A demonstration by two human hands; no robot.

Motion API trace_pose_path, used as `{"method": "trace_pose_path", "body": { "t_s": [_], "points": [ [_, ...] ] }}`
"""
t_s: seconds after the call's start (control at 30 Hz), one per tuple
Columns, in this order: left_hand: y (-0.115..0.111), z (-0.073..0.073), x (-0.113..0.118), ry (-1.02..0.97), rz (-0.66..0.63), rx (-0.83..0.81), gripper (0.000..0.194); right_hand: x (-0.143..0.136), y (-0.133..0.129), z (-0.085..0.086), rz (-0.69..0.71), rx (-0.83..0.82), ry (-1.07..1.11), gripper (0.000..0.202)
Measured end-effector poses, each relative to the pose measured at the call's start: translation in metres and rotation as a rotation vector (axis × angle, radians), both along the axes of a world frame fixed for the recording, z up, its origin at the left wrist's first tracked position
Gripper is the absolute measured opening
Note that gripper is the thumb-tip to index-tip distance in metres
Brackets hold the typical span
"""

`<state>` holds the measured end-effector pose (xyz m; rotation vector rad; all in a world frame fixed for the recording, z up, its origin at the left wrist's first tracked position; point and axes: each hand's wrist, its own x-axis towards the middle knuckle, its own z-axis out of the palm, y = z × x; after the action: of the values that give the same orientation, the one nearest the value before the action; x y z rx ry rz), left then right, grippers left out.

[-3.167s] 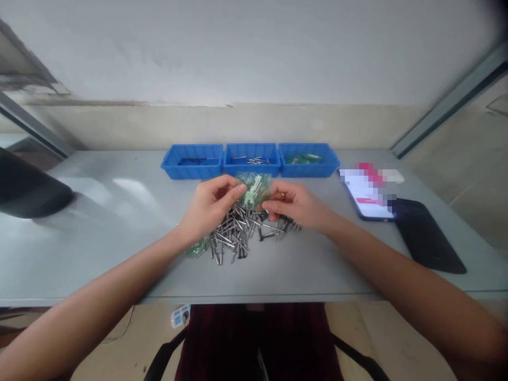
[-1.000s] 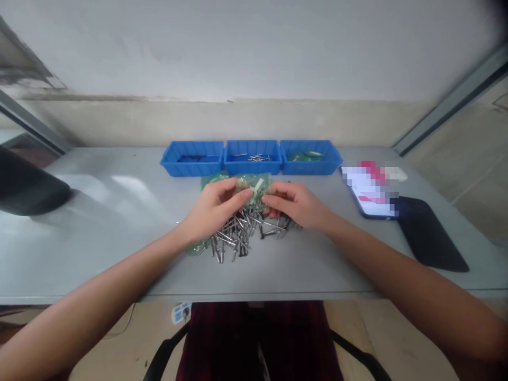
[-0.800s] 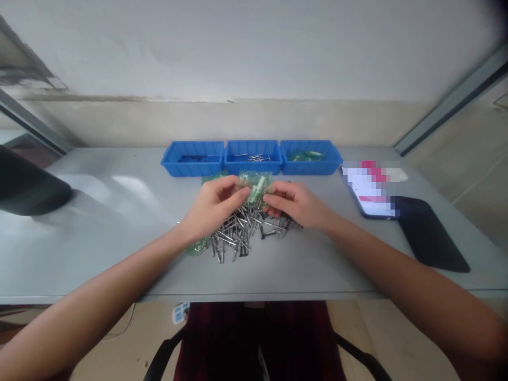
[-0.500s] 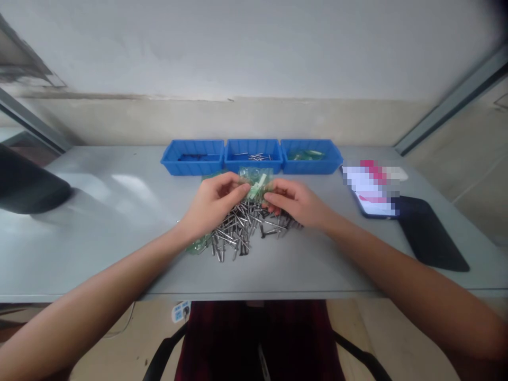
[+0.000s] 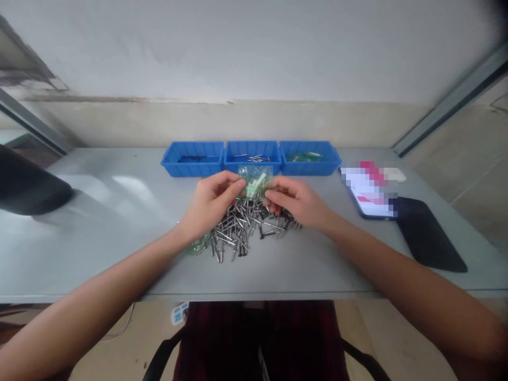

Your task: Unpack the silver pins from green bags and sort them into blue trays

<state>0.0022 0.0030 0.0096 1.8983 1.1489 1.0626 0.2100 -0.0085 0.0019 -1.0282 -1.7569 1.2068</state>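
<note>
A small clear green plastic bag with pale pieces inside is held up between my two hands. My left hand pinches its left side between thumb and fingers. On the right side, my right hand grips it the same way. Beneath the hands lies a loose pile of silver pop rivets, with some dark screws mixed in. Another green plastic bag lies at the pile's left edge, partly covered by my left wrist.
Three blue bins stand in a row behind: the left bin holds dark screws, the middle bin silver rivets, the right bin green bags. A lit phone overlaps a black pad at right. A dark cylinder is at left.
The left fingers have shifted slightly on the bag, and the bag shows a little flatter. Both hands stay in almost the same place; the pile looks the same.
</note>
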Motion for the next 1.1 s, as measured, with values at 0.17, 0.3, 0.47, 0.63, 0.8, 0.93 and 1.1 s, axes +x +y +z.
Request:
{"method": "trace_pose_path", "body": {
  "t_s": [0.17,0.3,0.47,0.63,0.8,0.93,1.1],
  "points": [
    [0.001,-0.001,-0.001,0.038,0.039,0.062,0.021,0.001,0.001,0.002,-0.049,0.084,-0.073,0.017],
    [0.002,-0.003,-0.002,0.014,0.063,0.056,0.021,0.003,0.001,0.005,-0.115,0.113,-0.127,0.022],
    [0.002,-0.003,0.000,-0.136,-0.038,-0.089,0.019,0.001,0.000,0.003,-0.067,-0.028,0.023,0.021],
    [0.000,0.000,0.001,-0.189,-0.045,-0.131,0.023,0.002,0.005,-0.007,-0.063,-0.086,0.159,0.016],
    [0.001,-0.002,-0.001,-0.164,-0.032,-0.099,0.023,0.003,0.009,-0.011,-0.031,-0.089,0.229,0.029],
    [0.004,-0.007,0.000,-0.171,-0.087,-0.071,0.019,0.001,0.004,-0.007,-0.144,0.037,0.046,0.022],
    [0.005,-0.007,0.001,-0.193,-0.077,-0.129,0.047,0.000,0.001,-0.006,-0.205,0.144,-0.038,0.017]
  ]
}}
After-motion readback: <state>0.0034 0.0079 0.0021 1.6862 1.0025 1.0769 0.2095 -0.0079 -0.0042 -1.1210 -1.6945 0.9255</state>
